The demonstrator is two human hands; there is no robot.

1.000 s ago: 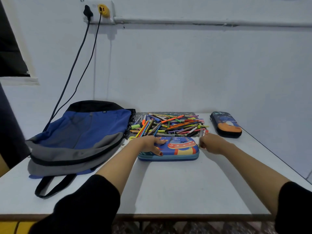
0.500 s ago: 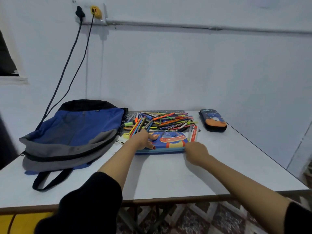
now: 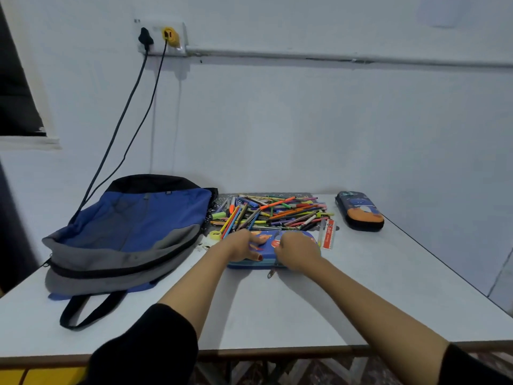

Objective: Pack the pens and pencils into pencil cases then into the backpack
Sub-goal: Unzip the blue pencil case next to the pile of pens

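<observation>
Head view: the case [image 3: 268,246] lies on the counter [image 3: 277,309] just before the pens [image 3: 277,213]. The backpack [image 3: 133,226] sits to its left, a ruler [image 3: 328,234] just beside its right end, and a second case [image 3: 359,211] far right. The left grip [image 3: 244,247] rests flat-fingered on the lid. The right grip [image 3: 298,252] curls at the near edge; what it pinches, I cannot tell.

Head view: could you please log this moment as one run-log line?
left hand presses blue pencil case | right hand curled at its front edge, grip hidden | pens loose behind | backpack at left
</observation>
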